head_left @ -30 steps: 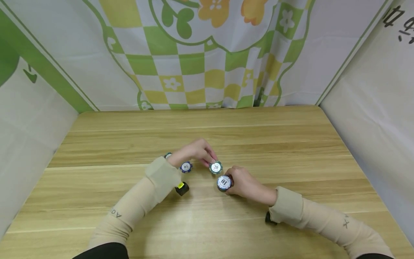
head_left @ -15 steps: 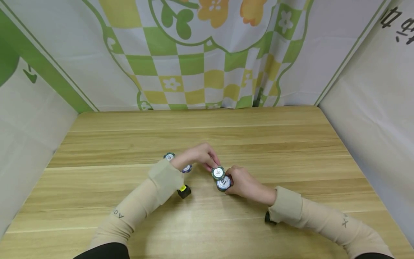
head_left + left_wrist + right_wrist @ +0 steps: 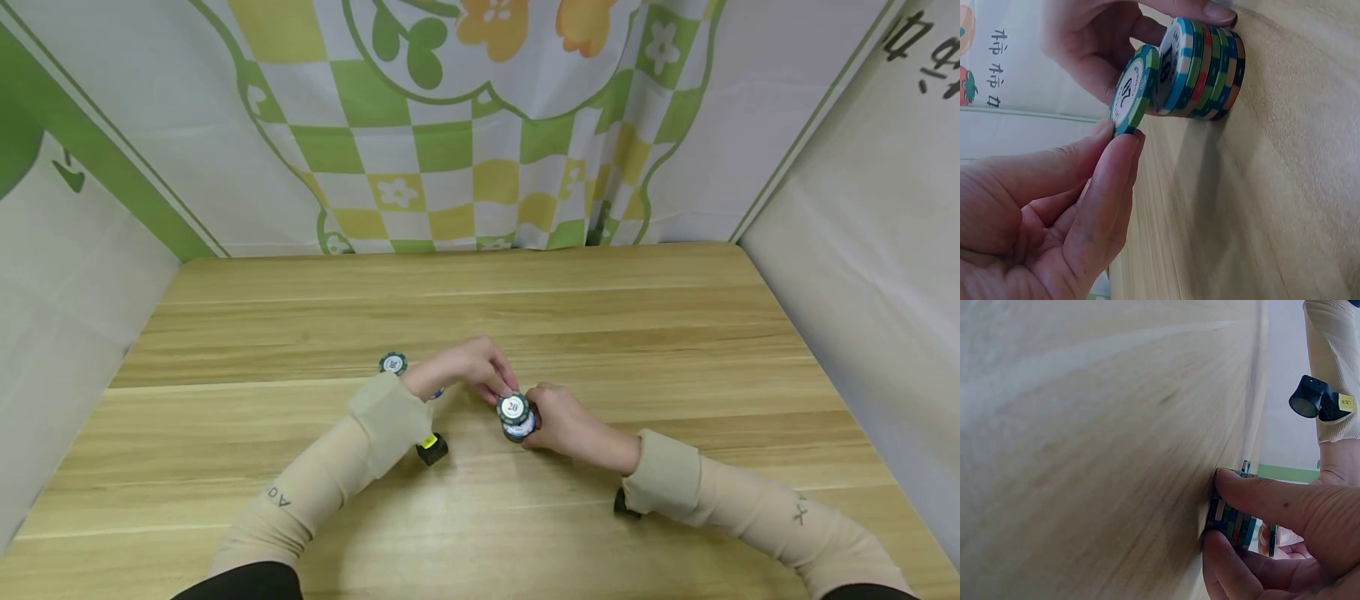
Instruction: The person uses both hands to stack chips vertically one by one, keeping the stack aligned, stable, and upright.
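Between thumb and fingers, my left hand (image 3: 480, 367) pinches a green poker chip (image 3: 1129, 94) marked 20. It is tilted close over a stack of poker chips (image 3: 1200, 69) and overlaps the top chip in the head view. Blue, green, red and brown-orange edges show in the stack, and a white-faced blue chip lies on top. My right hand (image 3: 566, 425) grips the stack's sides, thumb (image 3: 1260, 497) on one side and fingers on the other. The stack stands on the wooden table (image 3: 480, 517).
Left of the stack, a green 20 chip (image 3: 393, 363) lies flat on the table. A blue chip (image 3: 438, 392) is mostly hidden under my left wrist. Black wrist cameras, such as the left one (image 3: 432, 448), hang under both cuffs. A patterned curtain (image 3: 487, 167) closes off the far edge.
My left hand has carried the green chip right and toward me, from beside the stack to over it. The left forearm now covers more of the blue chip. My right hand stays at the stack.
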{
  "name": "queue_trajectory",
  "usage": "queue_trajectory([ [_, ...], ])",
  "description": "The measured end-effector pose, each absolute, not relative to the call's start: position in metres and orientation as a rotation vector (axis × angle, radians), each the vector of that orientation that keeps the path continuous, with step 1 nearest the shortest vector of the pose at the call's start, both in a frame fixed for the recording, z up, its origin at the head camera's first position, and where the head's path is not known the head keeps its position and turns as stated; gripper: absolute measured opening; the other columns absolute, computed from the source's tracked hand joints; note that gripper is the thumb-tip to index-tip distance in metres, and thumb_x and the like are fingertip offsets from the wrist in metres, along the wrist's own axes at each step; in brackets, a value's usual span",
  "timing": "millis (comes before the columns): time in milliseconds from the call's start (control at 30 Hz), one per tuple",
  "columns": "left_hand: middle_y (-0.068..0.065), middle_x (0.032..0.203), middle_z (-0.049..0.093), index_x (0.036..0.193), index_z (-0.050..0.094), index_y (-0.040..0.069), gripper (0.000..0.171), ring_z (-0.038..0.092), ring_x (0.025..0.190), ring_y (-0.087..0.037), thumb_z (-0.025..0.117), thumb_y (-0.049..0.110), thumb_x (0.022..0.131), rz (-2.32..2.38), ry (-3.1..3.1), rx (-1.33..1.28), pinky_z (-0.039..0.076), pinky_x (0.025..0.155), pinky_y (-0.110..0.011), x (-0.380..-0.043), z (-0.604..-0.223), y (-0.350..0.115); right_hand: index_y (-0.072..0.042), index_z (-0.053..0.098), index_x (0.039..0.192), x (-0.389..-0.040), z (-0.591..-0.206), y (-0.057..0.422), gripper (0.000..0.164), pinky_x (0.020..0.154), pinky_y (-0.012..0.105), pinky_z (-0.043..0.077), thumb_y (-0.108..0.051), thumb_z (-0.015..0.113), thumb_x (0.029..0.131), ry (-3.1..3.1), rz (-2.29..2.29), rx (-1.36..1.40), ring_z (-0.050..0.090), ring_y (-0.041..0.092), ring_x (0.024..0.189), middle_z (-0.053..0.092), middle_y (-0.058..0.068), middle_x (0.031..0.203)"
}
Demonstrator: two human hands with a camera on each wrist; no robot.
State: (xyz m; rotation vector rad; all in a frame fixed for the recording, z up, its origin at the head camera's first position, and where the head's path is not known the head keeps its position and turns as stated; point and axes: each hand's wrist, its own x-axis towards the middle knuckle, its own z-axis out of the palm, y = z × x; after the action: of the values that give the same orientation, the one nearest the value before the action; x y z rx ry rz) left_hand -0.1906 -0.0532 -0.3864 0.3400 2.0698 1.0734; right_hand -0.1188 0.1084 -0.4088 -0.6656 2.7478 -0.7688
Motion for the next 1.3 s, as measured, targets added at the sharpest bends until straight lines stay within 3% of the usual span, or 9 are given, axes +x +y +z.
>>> queue_trajectory([
  [567,-0.012,0.078,0.068,0.089,0.067,-0.008,0.013,0.056,0.053,-0.009,0.067,-0.005,0.076,1.015,2.098,0.427,0.052,0.056,-0.022,-0.184,-0.387,-0.047,0.005,0.06,0.09,-0.119,-0.41,0.108,0.042,0.065,0.027,0.048,-0.006,0.084,0.056,2.745,-0.774,-0.636,0.053,0.015,0.073,0.056,0.006,0.08],
  [1300,-0.012,0.078,0.069,0.082,0.068,-0.005,0.01,0.063,0.061,-0.012,0.07,-0.005,0.072,0.948,2.246,0.48,0.053,0.059,-0.024,-0.176,-0.385,-0.039,0.004,0.061,0.089,-0.121,-0.41,0.11,0.04,0.06,0.025,0.045,-0.006,0.083,0.057,2.742,-0.769,-0.684,0.051,0.014,0.07,0.055,0.005,0.077],
])
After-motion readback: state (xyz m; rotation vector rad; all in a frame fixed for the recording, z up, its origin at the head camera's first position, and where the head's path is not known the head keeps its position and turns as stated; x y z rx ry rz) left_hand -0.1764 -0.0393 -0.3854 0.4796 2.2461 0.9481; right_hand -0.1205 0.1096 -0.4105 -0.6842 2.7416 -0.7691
